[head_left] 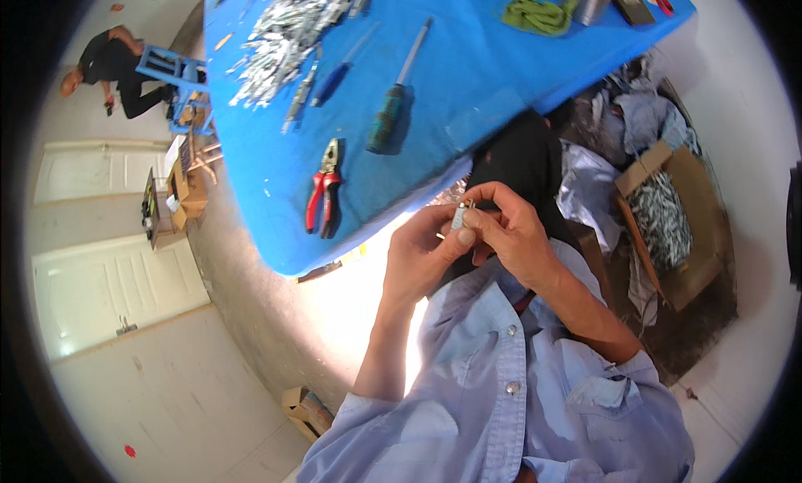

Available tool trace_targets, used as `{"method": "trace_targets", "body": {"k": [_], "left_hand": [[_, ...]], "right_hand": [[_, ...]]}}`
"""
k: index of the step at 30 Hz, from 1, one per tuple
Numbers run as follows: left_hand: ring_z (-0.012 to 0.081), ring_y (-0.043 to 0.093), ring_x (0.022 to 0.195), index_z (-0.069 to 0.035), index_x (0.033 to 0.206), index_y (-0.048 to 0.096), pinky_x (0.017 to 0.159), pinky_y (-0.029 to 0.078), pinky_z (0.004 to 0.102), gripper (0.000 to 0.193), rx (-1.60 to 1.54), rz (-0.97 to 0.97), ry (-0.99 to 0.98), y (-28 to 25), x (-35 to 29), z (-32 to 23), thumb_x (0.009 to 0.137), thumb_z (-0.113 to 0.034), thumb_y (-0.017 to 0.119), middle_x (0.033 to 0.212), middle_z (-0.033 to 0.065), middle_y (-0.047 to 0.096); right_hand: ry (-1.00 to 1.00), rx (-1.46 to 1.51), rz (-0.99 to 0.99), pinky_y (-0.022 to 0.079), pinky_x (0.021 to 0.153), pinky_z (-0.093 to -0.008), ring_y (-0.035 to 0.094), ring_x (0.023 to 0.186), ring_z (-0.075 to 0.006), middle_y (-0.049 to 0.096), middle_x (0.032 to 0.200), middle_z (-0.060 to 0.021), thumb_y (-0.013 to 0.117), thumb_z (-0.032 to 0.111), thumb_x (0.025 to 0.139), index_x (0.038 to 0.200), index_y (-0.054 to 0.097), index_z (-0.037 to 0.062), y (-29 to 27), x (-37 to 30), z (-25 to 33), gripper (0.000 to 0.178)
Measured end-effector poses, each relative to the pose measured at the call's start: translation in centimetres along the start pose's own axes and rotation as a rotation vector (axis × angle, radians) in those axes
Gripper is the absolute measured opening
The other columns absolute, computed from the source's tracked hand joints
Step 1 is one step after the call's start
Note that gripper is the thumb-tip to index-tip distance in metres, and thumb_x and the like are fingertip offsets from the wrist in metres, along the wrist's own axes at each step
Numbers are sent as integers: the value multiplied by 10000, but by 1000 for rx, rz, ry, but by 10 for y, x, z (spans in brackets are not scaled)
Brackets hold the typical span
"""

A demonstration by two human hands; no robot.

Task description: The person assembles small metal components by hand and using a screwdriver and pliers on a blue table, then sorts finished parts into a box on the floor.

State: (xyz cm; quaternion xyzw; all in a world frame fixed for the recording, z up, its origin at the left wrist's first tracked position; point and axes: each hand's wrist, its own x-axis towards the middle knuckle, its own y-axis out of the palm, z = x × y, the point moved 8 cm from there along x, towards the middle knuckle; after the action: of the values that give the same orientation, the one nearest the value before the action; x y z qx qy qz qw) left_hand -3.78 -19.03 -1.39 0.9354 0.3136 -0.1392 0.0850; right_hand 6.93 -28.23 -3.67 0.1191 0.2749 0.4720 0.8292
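Note:
A small silvery metal piece (459, 217) is pinched between the fingertips of both hands, in front of my chest and just off the table's near edge. My left hand (418, 251) has its thumb pressed along the piece's lower side. Closed on the upper end is my right hand (516, 234), its fingers bent. The fingers cover much of the piece, so its exact kind is hidden. Red-and-black pliers (324, 188) lie nearest on the blue-covered table (468, 61). Beyond them rest a screwdriver with a dark green handle (386, 118) and a blue-handled screwdriver (332, 85).
Many thin silvery metal pieces (288, 36) are heaped at the table's far left. A green cloth (535, 15) and a metal container (596, 2) stand far right. Beside me on the right, a cardboard box (708, 228) holds similar pieces. Another person (113, 61) sits at far left.

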Motion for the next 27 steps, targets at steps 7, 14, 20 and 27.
{"method": "trace_targets", "body": {"k": [7, 14, 20, 27], "left_hand": [[136, 700, 877, 56, 1280, 664, 727, 555, 273, 356, 116, -138, 25, -43, -32, -13, 1027, -191, 701, 1083, 110, 738], [155, 718, 819, 36, 1244, 673, 665, 549, 269, 347, -16, -457, -75, -113, -87, 53, 1045, -248, 668, 1067, 112, 752], [148, 703, 704, 3, 1124, 719, 612, 571, 272, 367, -126, -582, -449, -181, -164, 289, 969, -323, 780, 883, 81, 750], [159, 663, 661, -7, 977, 698, 567, 566, 281, 291, -366, -879, -164, -326, -192, 305, 911, -260, 825, 818, 64, 700]], "right_hand": [[-51, -200, 221, 556, 633, -250, 683, 787, -94, 715, 940, -61, 610, 220, 1071, 1312, 598, 33, 50, 8, 3, 305], [-165, -615, 311, 593, 823, -350, 765, 937, -264, 749, 1129, -228, 652, 176, 1008, 1373, 587, -14, 80, 22, -22, 416], [-133, -594, 328, 570, 803, -315, 725, 900, -189, 754, 1002, -179, 658, 151, 1005, 1227, 669, -57, 69, 39, -54, 304], [-118, -618, 272, 557, 767, -292, 692, 845, -146, 740, 926, -130, 658, 128, 1007, 1189, 670, -76, 60, 36, -59, 274]]}}
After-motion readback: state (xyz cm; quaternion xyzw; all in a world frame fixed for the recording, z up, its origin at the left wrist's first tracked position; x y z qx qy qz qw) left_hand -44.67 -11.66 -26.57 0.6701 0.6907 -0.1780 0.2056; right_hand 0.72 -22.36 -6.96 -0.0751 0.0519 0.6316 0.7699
